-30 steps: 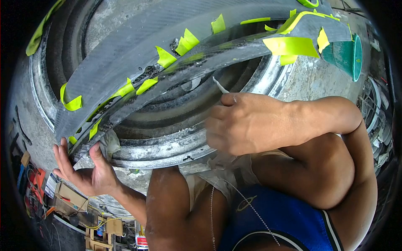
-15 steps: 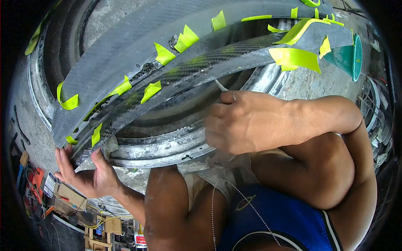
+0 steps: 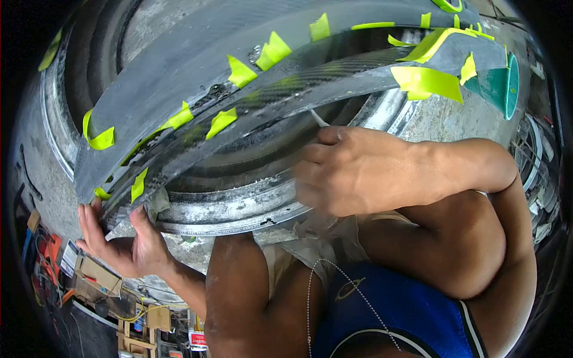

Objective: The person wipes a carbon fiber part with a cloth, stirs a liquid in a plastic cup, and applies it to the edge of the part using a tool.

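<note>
A long curved carbon-fibre panel (image 3: 310,80), dull grey and dusty with strips of yellow-green tape along its edges, lies across a tire (image 3: 239,158) with a worn metallic rim. At the panel's lower left end is my left hand (image 3: 128,244), its fingers on one side and thumb on the other, gripping the narrow tip. My right hand (image 3: 364,170) is closed below the panel's near edge, knuckles up and slightly blurred. From its thumb side sticks out a thin, pale pointed piece (image 3: 319,118), its tip close to the panel edge. The rest of that piece is hidden in the fist.
A green funnel-shaped object (image 3: 500,89) stands at the right on the concrete floor (image 3: 439,122). Boxes (image 3: 98,277), cables and an orange item (image 3: 49,262) clutter the lower left. My bent legs (image 3: 239,280) are close to the rim.
The view has tilted slightly, so the panel and tape appear a little farther right. My left hand keeps its hold on the panel end; my right hand has barely shifted.
</note>
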Motion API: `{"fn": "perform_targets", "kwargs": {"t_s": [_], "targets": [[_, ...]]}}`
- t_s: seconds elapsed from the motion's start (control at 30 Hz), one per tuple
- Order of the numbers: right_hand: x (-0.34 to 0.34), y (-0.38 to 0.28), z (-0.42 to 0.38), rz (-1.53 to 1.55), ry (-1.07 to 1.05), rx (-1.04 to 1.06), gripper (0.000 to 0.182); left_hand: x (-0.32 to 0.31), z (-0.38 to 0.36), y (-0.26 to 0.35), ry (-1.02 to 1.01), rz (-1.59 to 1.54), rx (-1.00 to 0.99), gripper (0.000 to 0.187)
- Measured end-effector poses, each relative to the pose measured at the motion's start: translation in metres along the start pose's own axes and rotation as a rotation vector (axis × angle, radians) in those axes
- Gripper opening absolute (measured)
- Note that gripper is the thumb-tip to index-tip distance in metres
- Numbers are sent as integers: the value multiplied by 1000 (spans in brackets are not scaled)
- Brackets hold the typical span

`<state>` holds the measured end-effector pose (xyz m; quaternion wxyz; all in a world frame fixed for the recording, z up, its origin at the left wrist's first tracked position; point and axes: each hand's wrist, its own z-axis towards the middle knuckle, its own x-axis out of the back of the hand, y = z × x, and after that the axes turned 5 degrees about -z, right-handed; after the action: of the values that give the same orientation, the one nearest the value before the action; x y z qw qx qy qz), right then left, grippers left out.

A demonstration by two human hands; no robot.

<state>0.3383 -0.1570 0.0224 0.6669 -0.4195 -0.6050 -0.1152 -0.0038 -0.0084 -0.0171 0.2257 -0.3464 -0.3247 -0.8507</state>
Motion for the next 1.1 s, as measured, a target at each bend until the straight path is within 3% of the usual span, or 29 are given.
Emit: {"fn": "perform_targets", "kwargs": {"t_s": [0.1, 0.4, 1.1], "targets": [[12, 4, 5, 125, -73, 25, 13, 4, -3, -6, -36, 67, 10, 70], [13, 4, 6, 42, -152, 9, 15, 0, -2, 1, -9, 50, 54, 72], [7, 3, 7, 24, -108, -2, 13, 0, 0, 1, -26, 91, 30, 76]]}}
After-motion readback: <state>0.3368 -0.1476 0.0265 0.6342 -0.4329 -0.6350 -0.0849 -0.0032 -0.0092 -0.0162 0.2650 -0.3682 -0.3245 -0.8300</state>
